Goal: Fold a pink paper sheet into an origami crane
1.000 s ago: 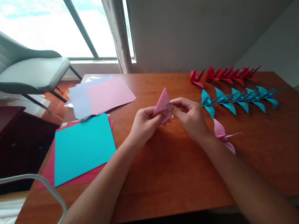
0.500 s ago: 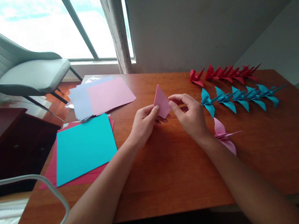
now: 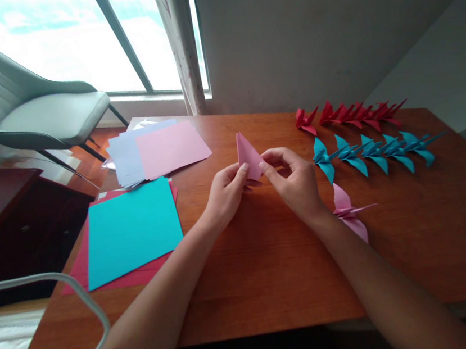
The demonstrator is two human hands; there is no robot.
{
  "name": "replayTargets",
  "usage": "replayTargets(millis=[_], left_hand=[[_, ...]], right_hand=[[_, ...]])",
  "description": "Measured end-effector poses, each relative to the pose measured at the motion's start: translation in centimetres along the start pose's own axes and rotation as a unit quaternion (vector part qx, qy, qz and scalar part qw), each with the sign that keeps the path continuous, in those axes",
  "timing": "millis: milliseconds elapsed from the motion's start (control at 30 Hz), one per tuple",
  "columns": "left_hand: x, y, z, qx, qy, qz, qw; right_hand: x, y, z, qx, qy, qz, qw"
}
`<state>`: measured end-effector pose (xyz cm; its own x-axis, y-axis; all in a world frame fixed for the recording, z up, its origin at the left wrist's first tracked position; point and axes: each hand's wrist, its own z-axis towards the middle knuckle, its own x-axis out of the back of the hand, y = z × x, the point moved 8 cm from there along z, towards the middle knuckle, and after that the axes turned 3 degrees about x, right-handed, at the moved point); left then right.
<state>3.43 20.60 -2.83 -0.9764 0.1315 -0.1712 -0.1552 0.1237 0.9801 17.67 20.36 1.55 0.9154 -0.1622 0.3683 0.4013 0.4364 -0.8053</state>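
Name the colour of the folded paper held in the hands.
Pink; the folded paper shows best in the head view.

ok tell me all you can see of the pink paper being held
The pink paper looks matte, folded in layers to a kite-like shape, pointed tip toward the picture's top. It is held over the table, the left hand gripping its lower left side, thumb on the front, the right hand at its right edge.

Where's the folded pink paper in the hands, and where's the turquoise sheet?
Folded pink paper (image 3: pixel 250 158), head view: middle of its visible face.
Turquoise sheet (image 3: pixel 133 232), head view: middle of its top.
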Motion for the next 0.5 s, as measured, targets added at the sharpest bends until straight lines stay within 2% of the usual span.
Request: replayTargets(millis=[167,300,500], left_hand=[[-0.9,0.3,-0.2,-0.009,-0.038,0.017,0.999],[-1.6,0.3,-0.3,-0.03,-0.075,0.03,0.996],[-1.4,-0.1,-0.2,-0.043,-0.066,0.041,0.996]], right_hand=[[-0.2,-1.0,-0.3,0.036,-0.003,-0.031,0.999],[-1.0,-2.1,-0.5,0.098,-0.046,-0.087,0.99],[-1.4,-1.5,-0.4,0.087,-0.067,-0.083,0.99]])
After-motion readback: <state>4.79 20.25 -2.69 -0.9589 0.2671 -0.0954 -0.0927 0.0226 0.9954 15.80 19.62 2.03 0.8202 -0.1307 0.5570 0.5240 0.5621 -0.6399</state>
